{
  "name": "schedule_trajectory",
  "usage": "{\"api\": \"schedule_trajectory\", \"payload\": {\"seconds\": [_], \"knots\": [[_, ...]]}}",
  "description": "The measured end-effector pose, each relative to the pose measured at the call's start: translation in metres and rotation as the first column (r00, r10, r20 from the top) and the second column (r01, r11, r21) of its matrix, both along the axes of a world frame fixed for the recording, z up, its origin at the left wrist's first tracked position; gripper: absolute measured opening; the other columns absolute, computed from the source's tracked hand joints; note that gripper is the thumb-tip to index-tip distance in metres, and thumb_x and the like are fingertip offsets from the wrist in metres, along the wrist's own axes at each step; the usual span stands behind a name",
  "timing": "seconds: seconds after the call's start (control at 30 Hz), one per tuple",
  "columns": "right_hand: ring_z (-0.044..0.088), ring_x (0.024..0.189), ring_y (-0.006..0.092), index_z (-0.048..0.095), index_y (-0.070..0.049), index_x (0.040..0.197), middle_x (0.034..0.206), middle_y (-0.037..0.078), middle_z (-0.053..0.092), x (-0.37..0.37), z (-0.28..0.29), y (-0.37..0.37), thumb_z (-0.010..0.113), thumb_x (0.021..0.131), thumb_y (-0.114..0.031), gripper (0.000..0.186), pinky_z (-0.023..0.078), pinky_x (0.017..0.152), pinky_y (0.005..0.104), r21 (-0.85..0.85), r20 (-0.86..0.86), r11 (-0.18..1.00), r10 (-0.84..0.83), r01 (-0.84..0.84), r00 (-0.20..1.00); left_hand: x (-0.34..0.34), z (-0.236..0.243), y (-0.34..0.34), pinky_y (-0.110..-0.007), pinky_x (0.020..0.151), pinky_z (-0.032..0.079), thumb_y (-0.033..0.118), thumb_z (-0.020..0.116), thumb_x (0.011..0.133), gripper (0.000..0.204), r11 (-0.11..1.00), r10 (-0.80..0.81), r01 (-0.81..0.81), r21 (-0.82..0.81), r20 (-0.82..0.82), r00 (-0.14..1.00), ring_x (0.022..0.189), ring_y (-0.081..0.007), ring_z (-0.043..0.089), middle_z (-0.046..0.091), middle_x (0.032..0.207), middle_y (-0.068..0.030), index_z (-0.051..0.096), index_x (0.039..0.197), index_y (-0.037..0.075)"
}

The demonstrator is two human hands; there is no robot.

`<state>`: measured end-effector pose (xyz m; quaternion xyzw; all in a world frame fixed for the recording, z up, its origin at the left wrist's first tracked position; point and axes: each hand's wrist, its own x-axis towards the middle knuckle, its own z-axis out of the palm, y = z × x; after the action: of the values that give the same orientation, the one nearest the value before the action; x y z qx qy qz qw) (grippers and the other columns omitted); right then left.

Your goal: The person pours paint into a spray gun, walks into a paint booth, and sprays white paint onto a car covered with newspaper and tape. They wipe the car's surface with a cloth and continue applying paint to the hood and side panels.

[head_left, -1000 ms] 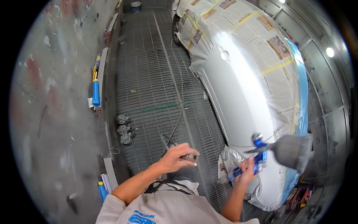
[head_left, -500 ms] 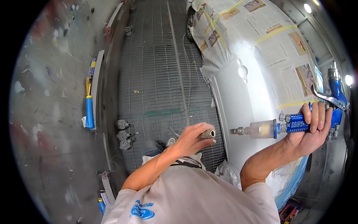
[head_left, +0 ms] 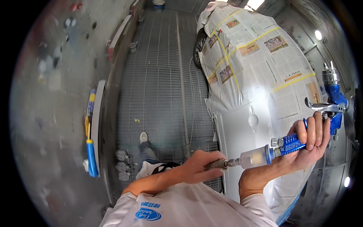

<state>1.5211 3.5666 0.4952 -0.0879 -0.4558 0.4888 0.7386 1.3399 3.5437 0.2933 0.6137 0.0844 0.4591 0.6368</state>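
My left hand (head_left: 198, 166) grips the hose coupler (head_left: 217, 164); my right hand (head_left: 312, 136) clasps the blue spray gun (head_left: 333, 94) beside the white car panel (head_left: 236, 138). Coupler and metal plug (head_left: 233, 162) meet end to end; I'd best keep them aligned and push squarely. Whether they're locked, I can't quite tell.

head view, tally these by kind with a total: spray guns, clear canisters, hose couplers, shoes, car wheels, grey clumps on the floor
Spray gun: 1
Clear canister: 1
Hose coupler: 1
Shoe: 1
Car wheel: 1
Grey clumps: 3
Total: 8
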Motion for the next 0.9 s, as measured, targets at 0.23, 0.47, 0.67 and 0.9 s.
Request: {"api": "schedule_trajectory", "payload": {"seconds": [0.23,0.47,0.67,0.9], "knots": [[0.038,0.046,0.0057,0.036,-0.01,0.073,0.061,-0.002,0.038,-0.054,0.031,0.125,0.035,0.104,-0.017,0.031,0.033,0.046,0.0245,0.037,-0.041,0.992,0.12,-0.119,0.992,-0.057,0.035,0.111,-0.022,0.051,0.035,0.027,0.061,0.095,0.035,0.943,-0.221,0.238,-0.23,0.099,0.97,0.057,-0.0056,0.045,0.054,0.069,0.0006,0.061,0.112,-0.003],[0.043,0.042,0.0032,0.036,-0.011,0.08,0.059,-0.001,0.043,-0.072,0.054,0.227,0.046,0.098,-0.008,0.021,0.038,0.039,0.0159,0.05,-0.072,0.982,0.188,-0.185,0.979,-0.064,0.061,0.181,-0.021,0.045,0.026,0.024,0.055,0.099,0.032,0.612,-0.419,0.649,-0.452,0.511,0.751,0.05,-0.0034,0.034,0.048,0.064,0.0025,0.059,0.113,-0.005],[0.041,0.043,0.0051,0.04,-0.006,0.077,0.059,0.0,0.04,-0.072,0.041,0.301,0.042,0.1,-0.011,0.023,0.033,0.039,0.0189,0.091,-0.067,0.971,0.226,-0.219,0.972,-0.054,0.051,0.26,-0.022,0.049,0.031,0.025,0.061,0.096,0.032,0.775,-0.309,0.466,-0.427,0.388,0.868,0.052,-0.0049,0.04,0.05,0.065,0.0034,0.063,0.11,-0.003],[0.042,0.047,0.0087,0.042,-0.01,0.077,0.061,0.0,0.044,-0.04,0.011,0.346,0.045,0.098,-0.017,0.023,0.032,0.041,0.0238,-0.012,-0.135,1.0,-0.025,0.024,0.991,-0.046,0.039,0.328,-0.025,0.053,0.039,0.018,0.062,0.091,0.026,0.89,-0.129,0.199,-0.409,0.191,0.973,0.058,-0.0089,0.05,0.055,0.068,-0.0014,0.063,0.104,-0.003]]}}
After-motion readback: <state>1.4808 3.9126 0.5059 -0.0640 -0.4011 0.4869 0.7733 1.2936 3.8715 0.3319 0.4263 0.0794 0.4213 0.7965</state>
